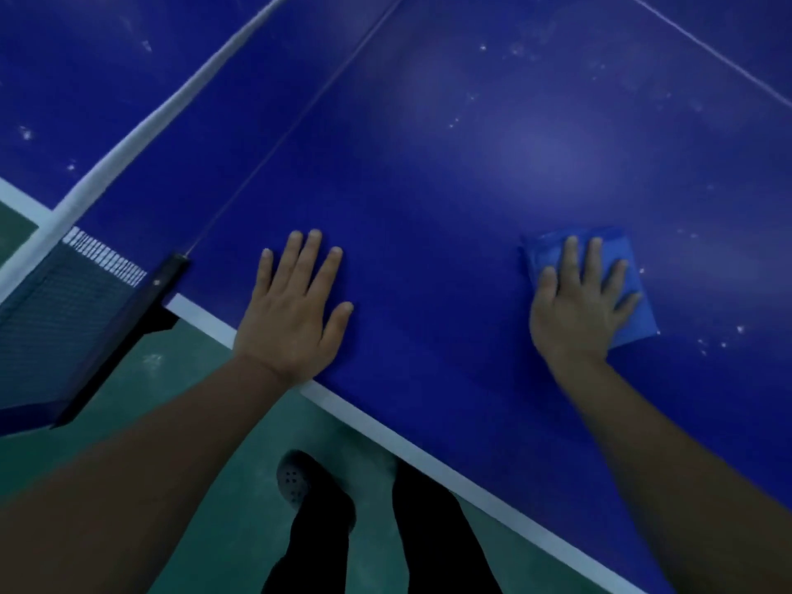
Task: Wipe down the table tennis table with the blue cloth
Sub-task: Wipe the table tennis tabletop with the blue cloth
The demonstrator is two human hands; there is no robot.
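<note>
At the left of the frame the net [64,289] runs off toward the upper left, clamped by its black post [141,310] to the white edge of the counter [428,173] (the table tennis table itself). Just right of the post, in the lower middle of the frame, the left hand [295,310] lies flat and released on the blue surface near the edge, fingers straight and spread, holding nothing; it looks like a brace for leaning in. Below it, at the bottom centre, a shoe [295,482] and dark trouser legs stand on the green floor [214,422].

At the right of the frame the right hand [578,302] presses the folded blue cloth [634,310] flat onto the counter with straight, spread fingers, not curled round it. The hand is slightly blurred.

The wiping step seems to be under way. White specks [724,340] lie just right of the cloth and more dot the upper right, so the next move probably calls for sliding the cloth rightward and away under steady pressure, keeping it flat beneath the palm.
</note>
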